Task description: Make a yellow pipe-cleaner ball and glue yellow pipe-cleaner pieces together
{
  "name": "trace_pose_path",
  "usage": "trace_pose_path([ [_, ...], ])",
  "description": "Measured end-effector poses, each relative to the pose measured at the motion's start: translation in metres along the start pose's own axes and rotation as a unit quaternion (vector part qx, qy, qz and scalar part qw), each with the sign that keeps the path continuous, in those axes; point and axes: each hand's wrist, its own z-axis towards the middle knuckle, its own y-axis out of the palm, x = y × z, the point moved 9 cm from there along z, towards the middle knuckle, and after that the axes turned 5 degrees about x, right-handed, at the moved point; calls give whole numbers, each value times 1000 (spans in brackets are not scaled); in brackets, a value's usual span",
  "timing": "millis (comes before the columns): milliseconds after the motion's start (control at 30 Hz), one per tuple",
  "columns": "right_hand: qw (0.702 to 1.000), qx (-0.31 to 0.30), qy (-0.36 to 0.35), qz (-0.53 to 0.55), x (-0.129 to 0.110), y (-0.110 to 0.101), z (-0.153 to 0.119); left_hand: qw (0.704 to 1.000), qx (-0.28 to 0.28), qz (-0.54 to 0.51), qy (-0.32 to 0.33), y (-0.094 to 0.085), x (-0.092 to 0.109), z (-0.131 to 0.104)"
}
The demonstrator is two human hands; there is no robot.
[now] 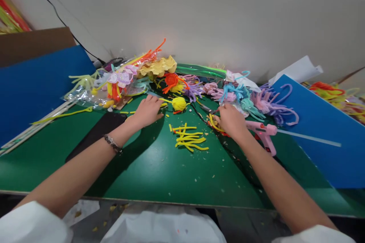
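My left hand (148,111) is palm down over the green table, fingers stretched out and thumb apart. Just right of its fingertips lies a fuzzy yellow ball (179,103) with thin yellow stems sticking out. My right hand (231,120) has its fingers curled at the handle end of a pair of scissors (205,108), whose blades point left. Bent yellow pipe cleaners (214,122) lie under its thumb side. Between my hands, cut yellow pipe cleaner pieces (189,139) lie in a loose pile. A pink glue gun (264,133) with a clear stick rests beside my right wrist.
Bundles of coloured pipe cleaners (194,88), plastic bags and a yellow egg-carton piece (159,66) line the wall. Blue boards (40,87) stand at both sides. A dark flat phone-like object (97,133) lies under my left forearm. A black cable (199,115) crosses the table.
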Motion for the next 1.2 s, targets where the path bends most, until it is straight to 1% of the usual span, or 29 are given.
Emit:
trace_pose_path([
  [33, 1000, 18, -20, 8, -7, -7, -1, 1000, 5, -16, 12, 0, 6, -4],
  [67, 998, 28, -55, 29, -17, -12, -4, 998, 4, -46, 31, 0, 15, -8],
  [100, 992, 23, -105, 64, -30, -15, -10, 994, -1, -87, 60, -1, 26, -14],
  [133, 980, -1, -163, 111, -45, -15, -18, 987, -7, -131, 96, -2, 38, -21],
  [167, 960, -43, -223, 164, -62, -12, -29, 977, -24, -171, 128, -2, 50, -28],
  [200, 936, -87, -271, 206, -77, -9, -41, 968, -40, -207, 137, -2, 58, -34],
  [233, 921, -116, -296, 225, -87, -5, -51, 961, -41, -241, 127, -2, 62, -38],
  [300, 916, -131, -302, 231, -98, 3, -63, 950, -47, -286, 115, 1, 68, -44],
  [367, 916, -139, -293, 236, -103, 10, -67, 944, -62, -299, 129, 7, 77, -49],
  [467, 914, -155, -284, 246, -100, 17, -65, 953, -81, -262, 133, 20, 83, -52],
  [533, 907, -151, -283, 272, -94, 14, -60, 959, -88, -238, 129, 24, 83, -51],
  [600, 898, -137, -253, 333, -84, 8, -53, 966, -89, -212, 120, 25, 78, -50],
  [667, 877, -122, -167, 433, -69, 3, -44, 977, -72, -179, 96, 22, 69, -48],
  [700, 856, -118, -112, 491, -61, 4, -40, 981, -54, -169, 82, 17, 63, -46],
  [767, 790, -117, -15, 602, -52, 9, -38, 980, -8, -192, 59, 6, 55, -43],
  [800, 755, -117, 18, 645, -52, 12, -38, 972, 6, -230, 54, 1, 54, -41],
  [833, 725, -117, 40, 678, -53, 14, -38, 957, 8, -286, 52, -2, 56, -39],
  [867, 701, -113, 53, 702, -55, 16, -39, 936, -4, -348, 49, -2, 60, -38],
  [900, 684, -110, 58, 719, -58, 17, -39, 913, -40, -403, 39, 2, 67, -37],
  [933, 671, -106, 60, 732, -61, 17, -39, 884, -80, -460, 29, 8, 76, -36],
  [967, 661, -101, 62, 741, -63, 17, -39, 856, -116, -504, 20, 14, 86, -36],
  [1000, 654, -96, 64, 747, -63, 17, -39, 835, -140, -533, 9, 19, 94, -36],
  [1067, 651, -81, 76, 751, -61, 18, -39, 792, -163, -588, -29, 27, 103, -35],
  [1100, 654, -72, 82, 749, -58, 18, -39, 785, -166, -596, -45, 30, 105, -35],
  [1133, 656, -62, 87, 747, -55, 19, -39, 786, -156, -596, -52, 31, 105, -34],
  [1200, 648, -51, 98, 754, -50, 21, -39, 807, -122, -576, -36, 25, 103, -32],
])
